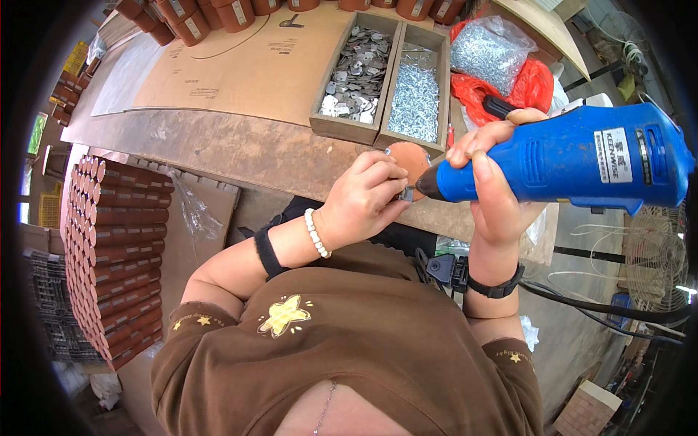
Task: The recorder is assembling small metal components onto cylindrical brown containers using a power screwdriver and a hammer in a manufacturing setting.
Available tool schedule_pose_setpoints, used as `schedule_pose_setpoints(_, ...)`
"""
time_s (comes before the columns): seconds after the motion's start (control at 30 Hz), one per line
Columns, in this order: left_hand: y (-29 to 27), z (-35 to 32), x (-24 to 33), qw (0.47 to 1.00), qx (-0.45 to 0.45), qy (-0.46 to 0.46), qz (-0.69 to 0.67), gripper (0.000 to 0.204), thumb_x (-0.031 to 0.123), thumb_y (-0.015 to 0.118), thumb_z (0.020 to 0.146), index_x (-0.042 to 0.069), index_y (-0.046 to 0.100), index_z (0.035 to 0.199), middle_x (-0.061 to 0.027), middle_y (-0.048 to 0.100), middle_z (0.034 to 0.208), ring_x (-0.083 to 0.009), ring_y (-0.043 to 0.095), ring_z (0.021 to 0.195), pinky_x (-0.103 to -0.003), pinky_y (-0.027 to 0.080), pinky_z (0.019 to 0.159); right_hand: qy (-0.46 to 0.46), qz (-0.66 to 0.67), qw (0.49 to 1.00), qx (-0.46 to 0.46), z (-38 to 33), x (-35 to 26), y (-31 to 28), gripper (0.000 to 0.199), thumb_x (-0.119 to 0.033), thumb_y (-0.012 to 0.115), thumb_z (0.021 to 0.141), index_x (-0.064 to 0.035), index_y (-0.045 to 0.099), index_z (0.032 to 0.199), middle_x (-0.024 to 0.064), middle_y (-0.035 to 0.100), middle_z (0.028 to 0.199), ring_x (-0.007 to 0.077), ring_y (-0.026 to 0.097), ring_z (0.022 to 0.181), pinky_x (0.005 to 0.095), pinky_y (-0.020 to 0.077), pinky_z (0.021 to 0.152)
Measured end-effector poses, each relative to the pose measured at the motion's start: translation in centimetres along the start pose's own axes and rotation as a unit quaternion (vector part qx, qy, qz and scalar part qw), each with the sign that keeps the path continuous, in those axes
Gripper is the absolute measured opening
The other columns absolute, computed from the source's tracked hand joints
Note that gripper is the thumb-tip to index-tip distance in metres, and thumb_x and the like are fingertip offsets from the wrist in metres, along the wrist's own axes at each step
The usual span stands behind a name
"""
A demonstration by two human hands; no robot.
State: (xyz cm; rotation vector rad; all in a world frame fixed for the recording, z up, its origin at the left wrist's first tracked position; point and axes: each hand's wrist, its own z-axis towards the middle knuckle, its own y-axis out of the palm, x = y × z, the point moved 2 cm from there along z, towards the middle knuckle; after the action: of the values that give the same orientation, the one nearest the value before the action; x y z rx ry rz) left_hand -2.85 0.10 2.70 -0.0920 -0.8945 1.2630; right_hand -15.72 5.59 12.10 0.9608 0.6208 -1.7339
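Observation:
My right hand (494,178) is wrapped round a blue power rivet gun (534,163), held level with its black nose pointing left. At the tip of that nose, my left hand (367,192) pinches a small grey metal piece (408,195), largely covered by my fingers. Just behind the fingertips shows the round face of a reddish-brown piece (411,161) at the bench edge; the rest of it is hidden. Beyond the hands stand two wooden trays side by side: the left tray (314,120) holds flat metal plates (360,65), the right tray (445,80) silvery rivets (414,98).
A clear bag of rivets (491,51) sits on a red plastic bag (534,83) at the back right. Cardboard (240,73) covers part of the wooden bench (240,145). Stacked reddish-brown cylinders (123,247) stand at left, more along the back. A fan (654,254) and cables are at right.

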Motion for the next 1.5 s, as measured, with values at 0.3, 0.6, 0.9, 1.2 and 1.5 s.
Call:
schedule_pose_setpoints(0.3, -0.1, 0.1, 0.3, 1.000, -0.003, -0.017, -0.011, 0.029, 0.001, 0.069, 0.055, -0.001, 0.057, 0.082, -0.0097, 0.056, 0.089, -0.0284, 0.051, 0.088, -0.036, 0.044, 0.077, 0.003, 0.045, 0.999, 0.009, 0.3, 0.0, -0.2, 0.046, 0.000, 0.052, 0.072, 0.0006, 0.028, 0.111, 0.0092, 0.049, 0.075, 0.0200, 0.052, 0.065, 0.0349, 0.0449, 0.064)
schedule_pose_setpoints(0.6, -0.3, 0.7, 1.0, 0.996, -0.020, -0.076, 0.030, 0.066, 0.011, 0.074, 0.050, 0.002, 0.045, 0.109, -0.0168, 0.042, 0.109, -0.0333, 0.043, 0.098, -0.040, 0.039, 0.083, -0.028, 0.062, 0.998, 0.005, -0.7, -0.1, 0.3, 0.053, 0.000, 0.055, 0.071, -0.0003, 0.027, 0.117, 0.0085, 0.050, 0.077, 0.0196, 0.053, 0.064, 0.0346, 0.0454, 0.064)
schedule_pose_setpoints(0.9, 0.3, 2.0, -1.1, 0.991, -0.098, -0.095, -0.016, 0.081, 0.010, 0.076, 0.049, 0.006, 0.037, 0.119, -0.0164, 0.041, 0.109, -0.0333, 0.043, 0.102, -0.039, 0.038, 0.086, -0.101, 0.124, 0.983, 0.088, -0.1, -2.1, -2.1, 0.057, -0.001, 0.056, 0.070, 0.0018, 0.025, 0.118, 0.0106, 0.050, 0.077, 0.0208, 0.053, 0.066, 0.0356, 0.0462, 0.064)
schedule_pose_setpoints(1.2, -2.2, 7.0, -4.5, 0.943, -0.319, 0.003, -0.100, 0.075, 0.027, 0.073, 0.058, 0.005, 0.040, 0.121, -0.0138, 0.051, 0.102, -0.0293, 0.045, 0.097, -0.037, 0.038, 0.083, -0.115, 0.098, 0.980, 0.132, -1.3, -2.0, -5.1, 0.053, -0.006, 0.050, 0.073, 0.0020, 0.025, 0.119, 0.0120, 0.049, 0.076, 0.0225, 0.051, 0.064, 0.0386, 0.0461, 0.060)
schedule_pose_setpoints(1.5, 4.2, 10.1, -10.0, 0.887, -0.333, 0.003, 0.321, 0.019, 0.021, 0.064, 0.066, 0.012, 0.064, 0.082, -0.0027, 0.055, 0.083, -0.0218, 0.049, 0.091, -0.037, 0.037, 0.075, -0.110, 0.087, 0.977, 0.158, -1.9, -1.9, -5.9, 0.053, -0.007, 0.048, 0.072, 0.0025, 0.025, 0.119, 0.0133, 0.049, 0.076, 0.0227, 0.050, 0.063, 0.0397, 0.0454, 0.060)
